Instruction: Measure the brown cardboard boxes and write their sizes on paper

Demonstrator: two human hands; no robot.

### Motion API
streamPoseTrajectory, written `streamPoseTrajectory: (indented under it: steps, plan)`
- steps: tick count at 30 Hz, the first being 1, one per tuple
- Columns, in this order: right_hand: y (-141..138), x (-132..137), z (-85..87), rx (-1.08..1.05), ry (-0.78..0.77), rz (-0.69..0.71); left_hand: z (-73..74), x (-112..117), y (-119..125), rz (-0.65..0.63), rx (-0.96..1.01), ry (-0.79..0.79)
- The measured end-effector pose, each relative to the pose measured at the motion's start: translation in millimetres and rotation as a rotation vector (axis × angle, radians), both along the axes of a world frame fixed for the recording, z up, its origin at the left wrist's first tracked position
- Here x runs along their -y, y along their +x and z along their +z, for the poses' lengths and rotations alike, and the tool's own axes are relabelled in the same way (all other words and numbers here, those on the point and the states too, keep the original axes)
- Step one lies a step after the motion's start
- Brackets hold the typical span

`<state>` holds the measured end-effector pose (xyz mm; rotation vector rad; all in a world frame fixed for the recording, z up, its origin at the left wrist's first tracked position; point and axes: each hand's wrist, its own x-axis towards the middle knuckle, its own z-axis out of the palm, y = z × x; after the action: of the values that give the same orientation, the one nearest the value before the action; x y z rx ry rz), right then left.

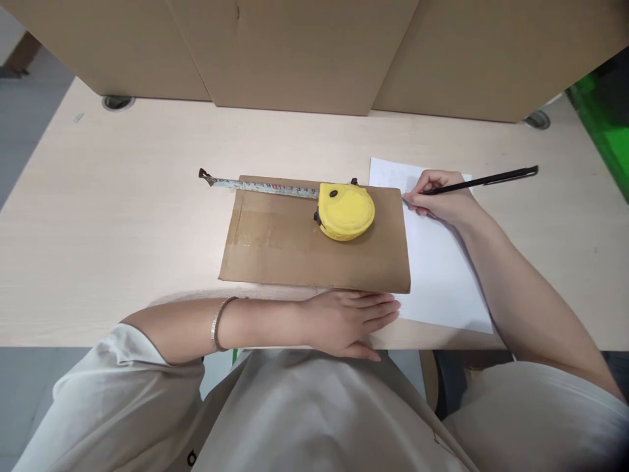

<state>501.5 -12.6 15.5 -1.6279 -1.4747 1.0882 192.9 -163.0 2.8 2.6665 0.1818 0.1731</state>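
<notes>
A black pen (484, 180) is pinched in my right hand (442, 196), its tip down on a white sheet of paper (437, 282). Flat near the table's front edge lies my left hand (348, 321), fingers stretched out, fingertips at the paper's lower left edge. Just beyond it is a brown cardboard box (295, 255), which covers the left part of the sheet. On top of the box rests a yellow tape measure (348, 211). Its blade (275, 189) is drawn out to the left, and the hooked end sticks out past the box's far left corner.
Tall cardboard panels (295, 52) stand along the back of the pale wooden table (122, 216). Two round cable holes are set in the tabletop, one at the back left (118, 103) and one at the back right (538, 119). Something green (604, 137) shows beyond the right edge.
</notes>
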Motion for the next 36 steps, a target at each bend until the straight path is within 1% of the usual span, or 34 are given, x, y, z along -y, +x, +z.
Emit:
streamPoseTrajectory:
  steps: [4,8,13,19,22,29,33,36]
  plan:
    - [-2.1,0.2,0.3,0.019,0.015,-0.038,1.3,-0.1,0.8,-0.009,-0.005,0.008]
    - [-4.7,1.1,2.4,0.037,0.005,-0.045,2.6,-0.2,0.7,-0.008,-0.032,-0.004]
    - [-2.3,-0.5,0.2,0.023,-0.002,-0.025,2.0,0.0,-0.2,-0.001,-0.019,-0.03]
    - [2.3,0.5,-2.2,-0.061,0.025,0.017,4.2,-1.2,1.5,-0.013,-0.049,0.012]
    - [-0.2,2.4,-0.6,-0.022,0.004,0.012,4.4,-1.7,2.0,-0.024,-0.065,0.032]
    - [-4.4,0.6,1.3,0.029,-0.013,-0.068,2.7,-0.7,0.3,-0.013,-0.032,0.008]
    - [-4.1,-0.5,1.0,0.043,-0.037,-0.07,3.6,-1.3,0.8,-0.023,-0.046,0.027]
    - [-6.3,0.9,5.0,0.048,-0.062,-0.06,4.6,-2.1,1.4,-0.034,-0.064,0.034]
